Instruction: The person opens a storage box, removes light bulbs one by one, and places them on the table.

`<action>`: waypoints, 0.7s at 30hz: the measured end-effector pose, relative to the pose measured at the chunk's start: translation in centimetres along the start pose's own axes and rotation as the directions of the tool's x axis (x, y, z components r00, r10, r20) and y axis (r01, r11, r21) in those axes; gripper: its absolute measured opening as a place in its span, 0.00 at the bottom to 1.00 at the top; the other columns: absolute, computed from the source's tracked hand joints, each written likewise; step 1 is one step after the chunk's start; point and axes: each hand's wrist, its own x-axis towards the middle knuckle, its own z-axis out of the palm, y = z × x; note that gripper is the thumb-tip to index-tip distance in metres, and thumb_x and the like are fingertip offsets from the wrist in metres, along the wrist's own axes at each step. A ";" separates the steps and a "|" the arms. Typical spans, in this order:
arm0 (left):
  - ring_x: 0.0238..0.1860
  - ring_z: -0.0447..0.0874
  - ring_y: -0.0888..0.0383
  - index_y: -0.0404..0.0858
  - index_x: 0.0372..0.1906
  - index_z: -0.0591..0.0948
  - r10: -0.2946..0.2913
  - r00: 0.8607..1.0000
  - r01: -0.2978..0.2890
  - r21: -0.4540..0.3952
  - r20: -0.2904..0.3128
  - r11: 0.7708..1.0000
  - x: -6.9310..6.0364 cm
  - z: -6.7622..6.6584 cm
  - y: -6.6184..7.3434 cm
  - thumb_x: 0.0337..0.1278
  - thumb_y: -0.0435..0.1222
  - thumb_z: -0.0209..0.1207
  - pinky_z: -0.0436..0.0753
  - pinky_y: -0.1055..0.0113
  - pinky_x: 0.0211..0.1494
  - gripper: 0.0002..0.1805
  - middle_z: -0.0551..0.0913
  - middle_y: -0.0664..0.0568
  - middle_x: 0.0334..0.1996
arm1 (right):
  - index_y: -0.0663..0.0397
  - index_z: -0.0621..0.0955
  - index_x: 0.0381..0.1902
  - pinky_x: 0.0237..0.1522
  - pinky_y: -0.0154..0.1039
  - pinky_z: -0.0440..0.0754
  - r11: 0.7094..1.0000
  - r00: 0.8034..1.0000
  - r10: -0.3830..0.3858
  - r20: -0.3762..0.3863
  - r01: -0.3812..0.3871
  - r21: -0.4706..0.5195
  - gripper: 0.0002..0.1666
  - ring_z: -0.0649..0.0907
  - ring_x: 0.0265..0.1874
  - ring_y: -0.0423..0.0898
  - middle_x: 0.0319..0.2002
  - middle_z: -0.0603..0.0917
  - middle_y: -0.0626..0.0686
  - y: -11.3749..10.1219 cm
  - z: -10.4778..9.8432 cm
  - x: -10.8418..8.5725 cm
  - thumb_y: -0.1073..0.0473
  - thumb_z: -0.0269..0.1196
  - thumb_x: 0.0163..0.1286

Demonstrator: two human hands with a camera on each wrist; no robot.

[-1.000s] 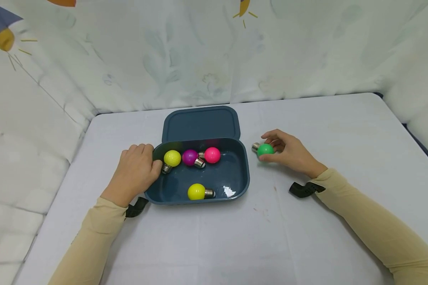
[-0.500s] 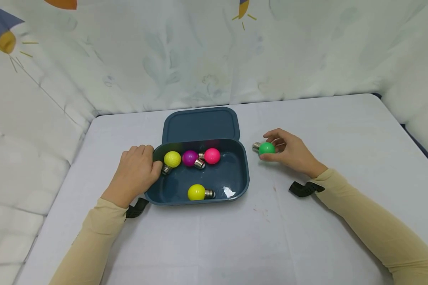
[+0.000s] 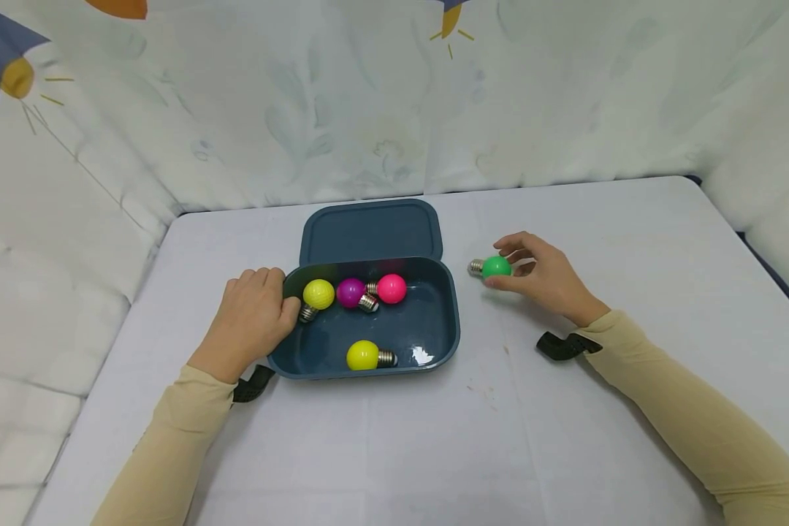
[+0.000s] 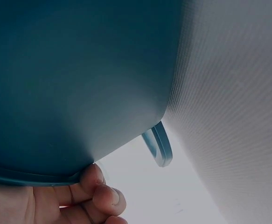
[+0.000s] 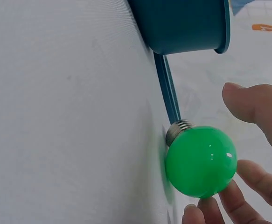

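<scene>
In the head view, my left hand [image 3: 250, 321] grips the left wall of a dark blue lidded box [image 3: 427, 321]. Its thumb lies inside, and curled fingertips show under the rim in the left wrist view. Right of the box, a green light bulb [image 3: 496, 267] rests on its side, its metal base [image 3: 475, 267] toward the box. My right hand [image 3: 542, 281] is around the round end. In the right wrist view, the fingers touch or nearly touch the green globe [image 5: 201, 161], while the thumb [image 5: 247, 102] stands apart from it.
Inside the box lie a textured yellow bulb [image 3: 318, 294], a purple bulb [image 3: 351, 292], a pink bulb [image 3: 391, 288] and a smooth yellow bulb [image 3: 362, 355]. The blue lid [image 3: 371, 232] lies behind the box on the white-covered table [image 3: 421, 453]. Fabric walls [image 3: 368, 95] surround the table.
The right hand and the green bulb have shifted slightly to the right and away from me. The left hand and the box stay as they were.
</scene>
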 end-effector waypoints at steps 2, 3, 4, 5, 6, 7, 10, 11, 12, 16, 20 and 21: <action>0.26 0.65 0.47 0.34 0.27 0.68 -0.002 1.000 0.002 0.001 0.004 1.000 -0.1 0.0 0.0 0.60 0.36 0.46 0.61 0.58 0.31 0.10 0.66 0.46 0.21 | 0.51 0.78 0.63 0.52 0.28 0.81 1.000 1.000 0.000 -0.008 0.000 -0.006 0.36 0.82 0.54 0.47 0.57 0.83 0.53 -0.1 -0.1 0.0 0.48 0.78 0.59; 0.26 0.65 0.47 0.34 0.27 0.68 -0.004 1.000 0.004 0.001 0.007 1.000 -0.1 0.0 0.0 0.60 0.36 0.46 0.61 0.58 0.31 0.10 0.67 0.46 0.21 | 0.50 0.78 0.62 0.52 0.29 0.81 1.000 1.000 0.001 -0.011 -0.001 -0.009 0.36 0.82 0.54 0.47 0.57 0.83 0.53 -0.1 -0.1 0.1 0.48 0.78 0.59; 0.26 0.65 0.47 0.34 0.27 0.68 -0.006 1.000 0.006 0.001 0.009 1.000 -0.2 0.0 0.0 0.60 0.36 0.46 0.61 0.58 0.31 0.10 0.67 0.46 0.21 | 0.51 0.78 0.63 0.52 0.29 0.81 1.000 1.000 0.003 -0.011 -0.003 -0.012 0.36 0.82 0.54 0.47 0.57 0.83 0.52 -0.1 -0.1 0.1 0.48 0.77 0.59; 0.26 0.65 0.47 0.34 0.27 0.68 -0.007 1.000 0.007 0.000 0.010 1.000 -0.2 0.0 -0.1 0.60 0.36 0.46 0.61 0.58 0.31 0.10 0.67 0.46 0.21 | 0.51 0.78 0.63 0.52 0.29 0.80 1.000 1.000 0.003 -0.012 -0.003 -0.017 0.36 0.82 0.54 0.47 0.57 0.83 0.53 -0.1 -0.2 0.1 0.48 0.77 0.59; 0.26 0.65 0.47 0.34 0.27 0.68 -0.007 1.000 0.007 -0.001 0.010 1.000 -0.2 0.0 -0.1 0.60 0.36 0.47 0.61 0.58 0.31 0.10 0.67 0.46 0.21 | 0.51 0.78 0.63 0.52 0.28 0.80 1.000 1.000 0.005 -0.013 -0.006 -0.019 0.36 0.82 0.54 0.47 0.57 0.83 0.53 -0.2 -0.2 0.1 0.48 0.77 0.59; 0.26 0.65 0.47 0.34 0.27 0.68 -0.008 1.000 0.008 -0.002 0.010 1.000 -0.3 0.1 -0.1 0.60 0.36 0.46 0.61 0.58 0.31 0.10 0.67 0.46 0.21 | 0.52 0.78 0.63 0.52 0.28 0.80 1.000 1.000 0.006 -0.013 -0.006 -0.020 0.36 0.82 0.55 0.48 0.57 0.83 0.53 -0.2 -0.2 0.1 0.48 0.77 0.59; 0.26 0.65 0.47 0.34 0.26 0.68 -0.004 1.000 0.004 -0.004 0.001 1.000 -0.3 0.1 -0.1 0.60 0.36 0.47 0.61 0.59 0.31 0.10 0.67 0.46 0.21 | 0.53 0.78 0.63 0.52 0.28 0.80 1.000 1.000 0.001 -0.019 -0.001 -0.022 0.36 0.83 0.55 0.48 0.57 0.83 0.53 -0.3 -0.4 0.2 0.48 0.77 0.60; 0.25 0.64 0.48 0.34 0.26 0.68 -0.003 1.000 0.003 -0.005 -0.002 1.000 -0.3 0.1 -0.1 0.60 0.36 0.47 0.60 0.59 0.31 0.10 0.66 0.46 0.21 | 0.52 0.78 0.62 0.52 0.29 0.80 1.000 1.000 0.001 -0.024 -0.002 -0.019 0.36 0.83 0.55 0.47 0.57 0.83 0.53 -0.4 -0.5 0.2 0.48 0.77 0.60; 0.25 0.64 0.48 0.34 0.26 0.68 -0.001 1.000 0.001 -0.006 -0.005 1.000 -0.2 0.1 -0.1 0.60 0.36 0.47 0.60 0.59 0.31 0.10 0.66 0.46 0.20 | 0.52 0.78 0.62 0.52 0.29 0.80 1.000 1.000 0.003 -0.029 -0.003 -0.016 0.36 0.83 0.55 0.47 0.58 0.83 0.54 -0.4 -0.6 0.2 0.49 0.77 0.60; 0.26 0.65 0.47 0.34 0.26 0.68 0.007 1.000 -0.007 -0.007 -0.005 1.000 0.1 0.1 0.1 0.61 0.36 0.47 0.60 0.58 0.31 0.10 0.67 0.46 0.21 | 0.47 0.78 0.62 0.53 0.28 0.79 1.000 0.998 0.025 -0.053 -0.025 -0.003 0.33 0.82 0.56 0.46 0.59 0.81 0.53 -0.8 -1.2 -0.1 0.48 0.76 0.61; 0.26 0.65 0.47 0.34 0.26 0.68 0.016 1.000 -0.016 -0.001 -0.004 1.000 0.5 0.3 0.6 0.62 0.36 0.47 0.60 0.58 0.31 0.11 0.68 0.46 0.22 | 0.43 0.78 0.62 0.52 0.25 0.78 1.000 0.997 0.007 -0.078 -0.008 -0.002 0.31 0.81 0.55 0.46 0.59 0.81 0.50 -1.2 -2.3 -0.4 0.50 0.75 0.62; 0.26 0.65 0.47 0.34 0.26 0.68 0.018 1.000 -0.018 0.001 -0.007 1.000 0.6 0.3 0.7 0.62 0.36 0.47 0.60 0.59 0.31 0.11 0.68 0.46 0.22 | 0.43 0.78 0.62 0.52 0.24 0.78 1.000 0.997 -0.005 -0.082 0.005 -0.007 0.31 0.81 0.54 0.44 0.58 0.81 0.49 -1.3 -2.5 -0.4 0.50 0.75 0.62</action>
